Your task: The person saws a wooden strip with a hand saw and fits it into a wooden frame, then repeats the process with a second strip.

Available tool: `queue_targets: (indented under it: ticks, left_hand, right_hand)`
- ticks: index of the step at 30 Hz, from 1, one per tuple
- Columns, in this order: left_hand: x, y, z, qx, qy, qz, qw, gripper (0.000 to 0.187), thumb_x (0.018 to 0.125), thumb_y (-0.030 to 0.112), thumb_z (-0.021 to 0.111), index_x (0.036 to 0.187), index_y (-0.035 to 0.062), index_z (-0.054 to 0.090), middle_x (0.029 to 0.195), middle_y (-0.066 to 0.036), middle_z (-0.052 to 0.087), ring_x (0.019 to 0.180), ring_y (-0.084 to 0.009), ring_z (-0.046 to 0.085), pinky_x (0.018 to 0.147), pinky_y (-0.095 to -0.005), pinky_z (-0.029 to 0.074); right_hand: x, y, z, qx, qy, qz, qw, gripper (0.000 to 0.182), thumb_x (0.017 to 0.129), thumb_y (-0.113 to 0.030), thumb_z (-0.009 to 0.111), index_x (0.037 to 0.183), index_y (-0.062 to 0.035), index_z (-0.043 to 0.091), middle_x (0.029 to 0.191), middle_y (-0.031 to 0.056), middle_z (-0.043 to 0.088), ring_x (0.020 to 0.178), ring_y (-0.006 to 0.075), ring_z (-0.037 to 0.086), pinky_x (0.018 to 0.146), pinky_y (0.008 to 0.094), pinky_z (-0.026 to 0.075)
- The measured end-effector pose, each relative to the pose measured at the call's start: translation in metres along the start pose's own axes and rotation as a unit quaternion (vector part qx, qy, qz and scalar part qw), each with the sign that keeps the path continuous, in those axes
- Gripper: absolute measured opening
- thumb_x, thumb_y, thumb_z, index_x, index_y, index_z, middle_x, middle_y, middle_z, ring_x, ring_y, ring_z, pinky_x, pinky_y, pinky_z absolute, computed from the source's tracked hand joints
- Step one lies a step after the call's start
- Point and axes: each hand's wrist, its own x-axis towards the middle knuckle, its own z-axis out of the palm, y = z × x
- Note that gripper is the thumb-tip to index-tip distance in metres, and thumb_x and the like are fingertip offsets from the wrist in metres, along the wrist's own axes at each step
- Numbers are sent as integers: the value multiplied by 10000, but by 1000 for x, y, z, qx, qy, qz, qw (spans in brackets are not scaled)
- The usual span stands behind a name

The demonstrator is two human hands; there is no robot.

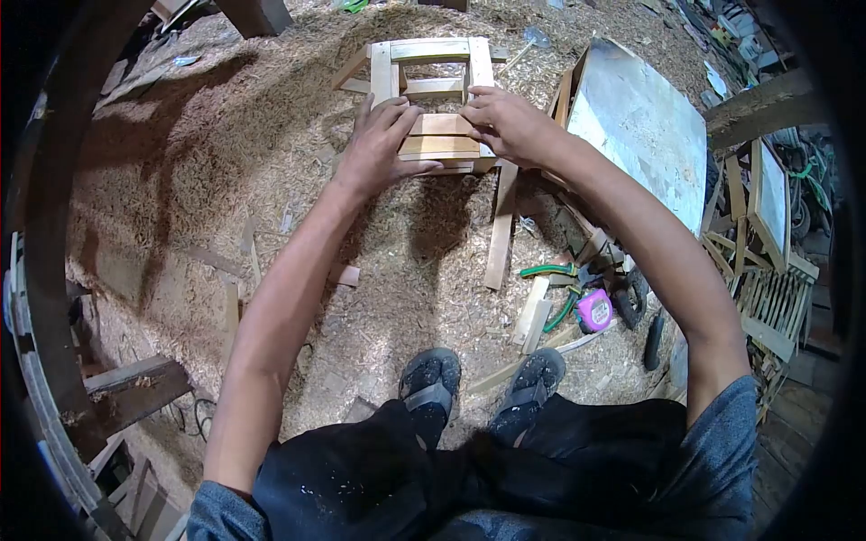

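A small wooden frame (429, 50), like a stool or little chair made of pale strips, stands on the shavings in front of me. Several short wooden slats (440, 144) lie side by side across its near part. My left hand (377, 144) grips the left side, fingers over the upright and thumb stretched along the near slat. At the right side, my right hand (507, 126) is curled against the frame and the slat ends. Its fingertips are partly hidden, and I cannot make out any small item in them.
Wood shavings (379, 298) cover the ground. A pale-topped wooden box (640, 126) stands to the right. Near my right foot are green-handled pliers (548, 270), a pink tape measure (594, 310), a dark-handled tool (654, 341) and loose strips (502, 230). A dark beam (135, 392) juts in at left.
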Motion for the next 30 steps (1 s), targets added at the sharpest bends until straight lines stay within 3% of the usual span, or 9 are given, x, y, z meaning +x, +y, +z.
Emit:
queue_targets:
  ticks: [2, 4, 5, 8, 9, 12, 13, 19, 30]
  left_hand:
    - [1, 2, -5, -9, -3, -4, 1000, 854, 738, 476, 836, 1414, 81, 494, 1371, -163, 542, 1341, -314, 473, 1206, -492, 261]
    - [0, -5, -5, -100, 26, -8, 995, 669, 867, 446, 719, 1371, 53, 520, 1353, -177, 543, 1314, -330, 494, 1160, -479, 334]
    - [0, -10, -5, -143, 42, -11, 989, 586, 932, 431, 661, 1349, 39, 532, 1344, -184, 544, 1300, -338, 504, 1136, -473, 371]
    - [-2, -18, 11, -363, 176, -151, 902, 468, 1056, 373, 402, 1272, -9, 565, 1289, -191, 560, 1220, -334, 556, 1052, -435, 452]
    - [-1, -18, 12, -320, 194, -165, 913, 546, 1086, 374, 271, 1188, -40, 612, 1208, -181, 583, 1140, -309, 591, 1031, -399, 464]
    - [2, -16, 12, -243, 205, -116, 941, 531, 1084, 354, 304, 1084, -35, 664, 1122, -169, 603, 1093, -315, 600, 987, -393, 476]
    - [2, -12, 12, -248, 217, -127, 936, 442, 1052, 279, 369, 983, -12, 694, 1087, -191, 603, 1068, -370, 569, 937, -429, 448]
    - [3, -12, 14, -194, 220, -121, 948, 495, 1077, 315, 353, 946, -17, 697, 1034, -151, 595, 1011, -300, 586, 900, -402, 459]
    - [2, -13, 16, -229, 227, -105, 941, 488, 1070, 292, 399, 888, -46, 700, 1014, -146, 599, 987, -286, 592, 886, -392, 461]
  right_hand:
    - [2, 0, -4, 6, -14, 15, 1000, 124, 875, -106, 639, 840, 12, 642, 936, 192, 677, 1023, 359, 631, 948, 452, 504]
    - [5, -8, -8, 23, -7, 31, 999, 165, 887, -143, 617, 822, 5, 651, 918, 199, 676, 1002, 358, 634, 925, 456, 509]
    - [10, -7, -15, -4, -61, 35, 998, 231, 921, -230, 605, 867, -15, 668, 921, 193, 681, 1015, 353, 629, 919, 462, 498]
    - [17, -2, 12, -51, 117, -4, 992, 234, 931, -257, 618, 961, -37, 692, 932, 171, 683, 1017, 349, 622, 914, 471, 486]
    - [22, -10, 3, -55, 53, 1, 997, 280, 936, -286, 627, 1062, -47, 698, 985, 157, 674, 1008, 345, 617, 902, 469, 481]
    - [27, -13, 22, 31, 63, 31, 997, 280, 940, -265, 632, 1109, -49, 692, 1043, 155, 655, 981, 345, 619, 885, 458, 486]
    - [27, -12, 27, 65, 46, 39, 996, 289, 941, -245, 638, 1154, -53, 675, 1069, 152, 643, 982, 342, 619, 880, 450, 487]
    - [25, 2, 42, 71, 89, -33, 993, 317, 957, -260, 624, 1209, -70, 656, 1074, 138, 643, 1001, 337, 615, 879, 456, 474]
    - [26, 8, 41, 60, 59, -52, 995, 313, 957, -261, 612, 1207, -77, 653, 1061, 131, 638, 1002, 330, 612, 861, 464, 452]
